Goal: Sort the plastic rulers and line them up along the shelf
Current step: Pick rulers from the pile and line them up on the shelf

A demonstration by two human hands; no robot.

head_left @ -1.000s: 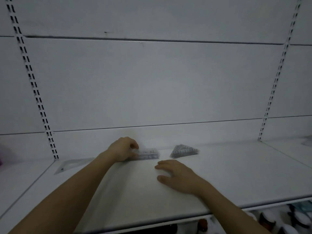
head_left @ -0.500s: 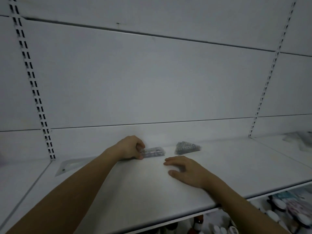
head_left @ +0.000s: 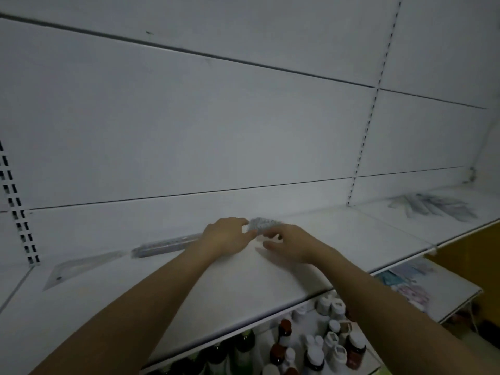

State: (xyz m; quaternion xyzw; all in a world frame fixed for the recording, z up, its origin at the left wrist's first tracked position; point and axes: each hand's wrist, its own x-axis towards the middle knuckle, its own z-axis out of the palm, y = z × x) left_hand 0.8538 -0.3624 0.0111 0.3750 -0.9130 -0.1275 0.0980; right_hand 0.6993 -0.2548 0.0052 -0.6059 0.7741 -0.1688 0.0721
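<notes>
White sheet metal forms the shelf [head_left: 270, 282] and the slotted back panel [head_left: 189, 125] behind it. Both forearms reach over the front edge toward the rear of the shelf.

Left hand [head_left: 226, 235]: knuckles up, fingers [head_left: 250, 234] curled, tips touching the left end of a small stack of clear plastic rulers [head_left: 261, 224] that lies flat near the back panel. Whether the fingers pinch the stack or only press on it cannot be told; the picture is dim and blurred there.

Right hand [head_left: 293, 243]: palm down, just beside the left hand, fingers loosely bent and slightly spread, tips at the near edge of the same stack. A firm hold on it is not visible.

Other rulers on the shelf:
- A long straight ruler [head_left: 165, 246] lies flat to the left of the left wrist, running along the shelf.
- A clear triangular set square [head_left: 81, 269] lies further left, near the slotted upright [head_left: 20, 220].
- A loose fanned pile of rulers [head_left: 435, 207] lies on the next shelf section to the right, well apart from both hands.

Bottles with white caps [head_left: 327, 345] stand on the lower shelf.
</notes>
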